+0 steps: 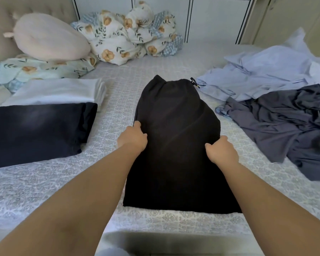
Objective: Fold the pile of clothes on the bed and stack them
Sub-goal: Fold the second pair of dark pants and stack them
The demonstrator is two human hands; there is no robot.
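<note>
A black garment [175,130] with a drawstring waistband at its far end lies lengthwise in the middle of the bed [35,191]. My left hand [133,138] grips its left edge and my right hand [221,151] grips its right edge, both about halfway along, fingers curled into the cloth. On the left lie a folded navy garment [35,130] and, behind it, a folded white garment [59,92]. On the right sits an unfolded pile: light blue shirts [266,74] with a crumpled grey garment [288,126] in front.
A pink pillow [48,36] and a bunched floral duvet [129,34] fill the head of the bed. White cupboard doors [216,17] stand behind. The bed's near edge runs below the black garment.
</note>
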